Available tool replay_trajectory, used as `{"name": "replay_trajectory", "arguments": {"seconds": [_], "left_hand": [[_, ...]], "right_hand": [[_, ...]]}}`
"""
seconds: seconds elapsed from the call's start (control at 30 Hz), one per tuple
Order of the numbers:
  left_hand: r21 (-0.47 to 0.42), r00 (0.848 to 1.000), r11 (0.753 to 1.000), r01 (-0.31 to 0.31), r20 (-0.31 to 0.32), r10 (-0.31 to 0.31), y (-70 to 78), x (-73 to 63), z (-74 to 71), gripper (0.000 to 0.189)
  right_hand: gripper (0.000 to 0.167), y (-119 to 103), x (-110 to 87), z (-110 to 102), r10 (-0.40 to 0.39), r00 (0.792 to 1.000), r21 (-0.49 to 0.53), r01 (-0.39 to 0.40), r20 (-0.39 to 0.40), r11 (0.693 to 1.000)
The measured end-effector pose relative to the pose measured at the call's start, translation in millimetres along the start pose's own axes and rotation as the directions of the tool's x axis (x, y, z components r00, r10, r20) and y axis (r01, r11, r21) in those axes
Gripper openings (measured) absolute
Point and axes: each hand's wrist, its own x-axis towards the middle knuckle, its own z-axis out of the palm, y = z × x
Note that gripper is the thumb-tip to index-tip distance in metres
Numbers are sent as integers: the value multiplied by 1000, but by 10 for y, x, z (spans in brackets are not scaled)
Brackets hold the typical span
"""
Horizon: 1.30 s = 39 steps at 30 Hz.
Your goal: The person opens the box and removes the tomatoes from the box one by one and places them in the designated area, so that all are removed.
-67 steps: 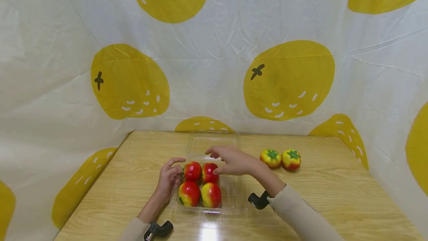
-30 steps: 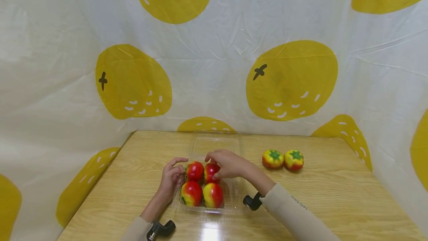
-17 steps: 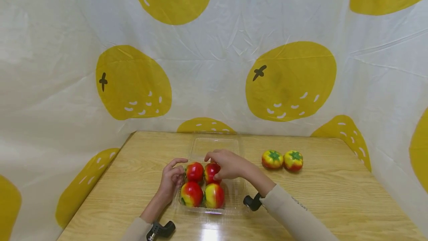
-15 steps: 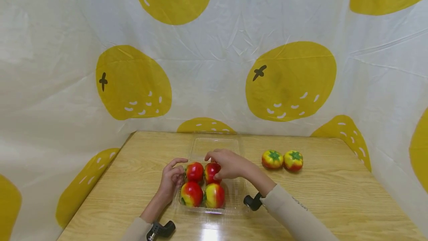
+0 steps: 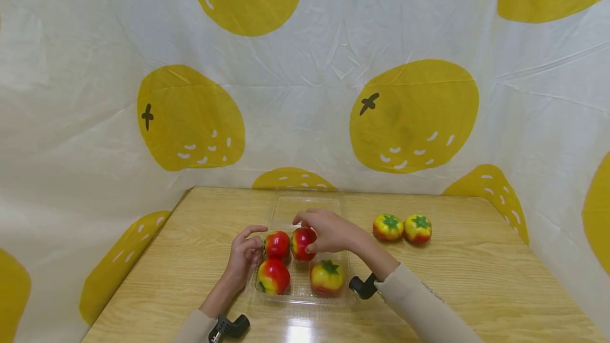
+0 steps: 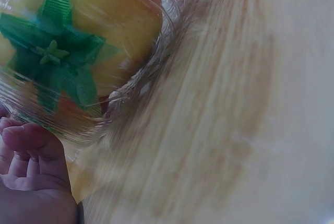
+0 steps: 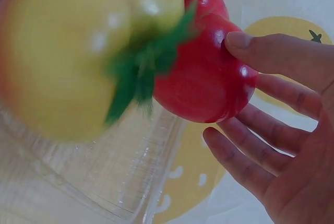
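In the head view my right hand (image 5: 329, 231) grips a red toy tomato (image 5: 303, 244) between thumb and fingers at the back of the clear plastic container (image 5: 305, 300). In the right wrist view, its thumb and fingertips are around that tomato. My left hand (image 5: 242, 255) holds the container's left edge with curled fingers. Another red tomato (image 5: 277, 245) lies at the back left, with a red-and-yellow one (image 5: 274, 276) in front. A yellowish tomato (image 5: 326, 278), green leaf cap showing, lies at the front right.
The container's lid (image 5: 307, 208) lies open behind it. Two more yellow-red tomatoes (image 5: 388, 227) stand side by side on the wooden table (image 5: 457, 279), to the right. A white curtain (image 5: 295, 120) with yellow fruit prints hangs behind.
My right hand has closed on the back right tomato and raised it slightly. The front right tomato has rolled rightward, now showing its leaf cap. My left hand stays put.
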Motion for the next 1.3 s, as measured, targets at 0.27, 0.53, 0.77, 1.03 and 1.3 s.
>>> {"name": "replay_trajectory", "arguments": {"seconds": [0.27,0.53,0.77,1.03,1.3], "left_hand": [[22,1000,1000,15,-9,-15,-4,-10,-3,30],[22,999,999,27,-31,-26,8,-2,2,30],[19,999,999,29,-31,-29,1,-5,-7,30],[42,999,999,27,-38,-25,-1,-5,-8,31],[23,1000,1000,14,-14,-14,3,8,-12,30]], "right_hand": [[51,-2,-58,-45,-20,1000,0,20,-23,1000],[51,-48,-161,-126,-2,998,21,3,-57,1000],[52,-48,-241,-179,9,995,38,-5,-98,999],[54,-29,-349,-239,18,991,82,-7,-132,997],[55,27,-460,-267,-8,985,103,26,-173,994]]}}
